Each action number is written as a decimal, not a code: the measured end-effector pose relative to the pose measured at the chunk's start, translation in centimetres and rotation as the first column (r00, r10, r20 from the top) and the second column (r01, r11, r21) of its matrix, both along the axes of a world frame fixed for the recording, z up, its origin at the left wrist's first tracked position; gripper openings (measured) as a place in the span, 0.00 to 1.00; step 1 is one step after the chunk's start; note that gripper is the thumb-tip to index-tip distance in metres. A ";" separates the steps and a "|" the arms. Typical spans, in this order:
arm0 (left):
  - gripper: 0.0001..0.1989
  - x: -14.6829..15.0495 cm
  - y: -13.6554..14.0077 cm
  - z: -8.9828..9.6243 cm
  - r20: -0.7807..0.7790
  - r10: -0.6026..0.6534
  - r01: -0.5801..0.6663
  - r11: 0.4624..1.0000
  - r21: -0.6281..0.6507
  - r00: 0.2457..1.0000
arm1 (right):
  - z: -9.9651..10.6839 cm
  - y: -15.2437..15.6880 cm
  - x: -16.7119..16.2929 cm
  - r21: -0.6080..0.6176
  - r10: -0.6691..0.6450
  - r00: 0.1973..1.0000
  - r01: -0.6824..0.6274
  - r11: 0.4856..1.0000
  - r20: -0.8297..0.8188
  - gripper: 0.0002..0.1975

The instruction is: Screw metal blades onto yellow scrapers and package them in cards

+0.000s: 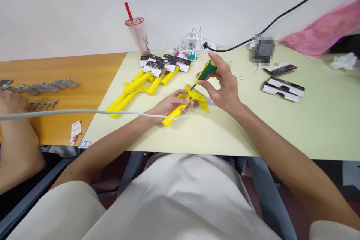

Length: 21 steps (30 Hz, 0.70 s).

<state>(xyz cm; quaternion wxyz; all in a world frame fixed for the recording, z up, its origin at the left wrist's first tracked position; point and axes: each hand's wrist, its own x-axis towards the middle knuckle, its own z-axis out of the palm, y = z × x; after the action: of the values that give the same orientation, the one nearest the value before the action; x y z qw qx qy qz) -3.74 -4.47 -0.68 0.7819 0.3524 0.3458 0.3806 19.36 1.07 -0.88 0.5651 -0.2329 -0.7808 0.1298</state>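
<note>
A yellow scraper (173,115) with a handle and a wide head lies in my left hand (170,104), whose fingers are wrapped round it near the head. My right hand (226,88) grips a screwdriver (207,70) with a green and yellow handle. The shaft slants down to the left, its tip at the scraper's head. Any screw under the tip is too small to make out. Several more yellow scrapers (137,84) with black and white cards on their handles lie in a pile to the left.
A drink cup (139,37) with a red straw stands behind the pile. A grey cable (120,112) crosses before my left arm. Card sleeves (284,89) lie right, a power strip (209,47) at the wall. A co-worker's arm (19,146) rests left near grey parts (47,87).
</note>
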 end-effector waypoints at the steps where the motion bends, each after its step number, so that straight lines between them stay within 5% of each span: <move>1: 0.30 0.0 -0.1 0.2 0.040 0.005 -0.004 1.000 -0.027 0.999 | 0.0 0.0 0.0 0.000 -0.006 1.000 0.006 1.000 -0.002 0.39; 9: 0.25 -0.2 0.0 0.0 0.049 0.010 -0.009 1.000 -0.013 0.999 | 0.1 -0.2 -0.3 0.094 -0.059 0.998 0.057 0.994 0.020 0.38; 16: 0.26 -0.1 -0.4 0.9 0.061 0.057 -0.057 0.998 0.009 0.996 | 0.6 -1.4 -0.9 0.344 -0.075 0.995 0.094 0.934 -0.067 0.39; 21: 0.25 -0.3 -0.2 0.5 0.011 0.112 -0.112 0.994 0.014 0.994 | 1.3 -0.9 -0.6 0.319 -0.084 0.983 0.133 0.938 -0.162 0.34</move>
<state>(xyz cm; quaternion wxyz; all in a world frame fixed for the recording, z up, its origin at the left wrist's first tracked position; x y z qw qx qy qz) -4.00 -4.64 -0.14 0.7583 0.3363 0.3584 0.4283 18.75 0.16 0.40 0.6578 -0.1681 -0.7340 -0.0168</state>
